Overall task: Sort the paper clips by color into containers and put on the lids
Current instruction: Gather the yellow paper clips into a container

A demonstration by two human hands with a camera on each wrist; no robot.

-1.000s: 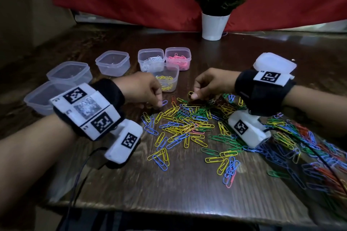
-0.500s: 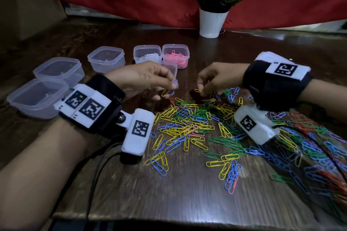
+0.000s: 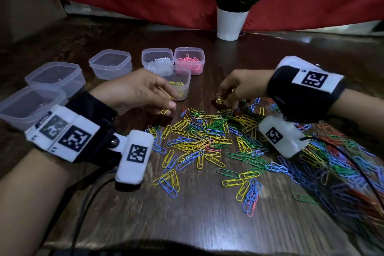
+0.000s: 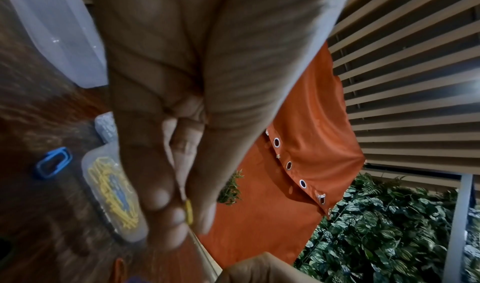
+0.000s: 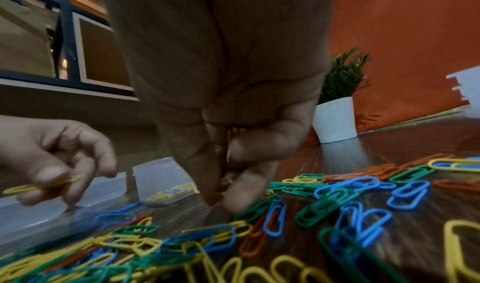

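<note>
Mixed yellow, blue, green and orange paper clips (image 3: 203,137) lie heaped on the wooden table. My left hand (image 3: 169,108) pinches a yellow clip (image 4: 188,211) between thumb and fingers, just in front of the clear container of yellow clips (image 3: 182,89). Behind that one stand a container of white clips (image 3: 158,61) and one of pink clips (image 3: 189,60). At the pile's far edge my right hand (image 3: 225,103) has its fingertips (image 5: 207,193) pinched on a yellow clip (image 3: 219,101) low over the table.
Three empty clear containers (image 3: 110,64) (image 3: 55,75) (image 3: 27,104) stand at the left. A white stack of lids (image 5: 467,90) sits behind my right wrist. A potted plant (image 3: 232,23) stands at the back. More clips (image 3: 342,162) spread to the right edge.
My left hand lifted off the pile with a yellow clip and came up to the front of the yellow container. My right hand stayed at the pile's far edge, pinching.
</note>
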